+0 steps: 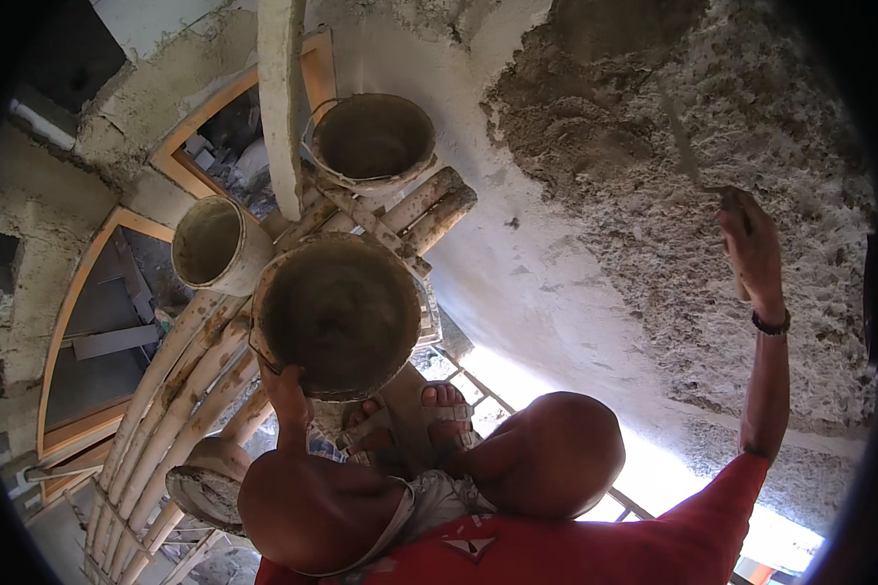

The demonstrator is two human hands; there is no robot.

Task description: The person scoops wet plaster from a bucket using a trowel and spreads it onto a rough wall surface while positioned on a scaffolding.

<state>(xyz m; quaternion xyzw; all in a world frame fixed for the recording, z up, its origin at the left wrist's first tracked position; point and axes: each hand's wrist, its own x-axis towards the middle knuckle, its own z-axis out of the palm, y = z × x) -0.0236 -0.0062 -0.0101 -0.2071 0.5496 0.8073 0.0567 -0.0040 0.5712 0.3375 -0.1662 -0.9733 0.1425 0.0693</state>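
My left hand (pixel 285 385) grips the rim of a large bucket (pixel 407 312) with grey-brown mortar inside, directly above my sandalled feet. My right hand (pixel 751 239) holds a trowel (pixel 686 141) by its handle, its blade raised to the rough wall (pixel 634 253) on the right, near a darker, wet-looking mortar patch (pixel 556 97). A second mortar-stained bucket (pixel 322 156) sits at the top, and a smaller pale bucket (pixel 240 263) stands left of the large one.
Bound poles (pixel 185 380) form the platform, with another stained container (pixel 205 487) on the lower left. An upright pale post (pixel 278 117) passes the buckets. Orange-framed openings (pixel 68 312) are on the left. A ladder-like rail (pixel 483 385) and a bright gap lie below the wall.
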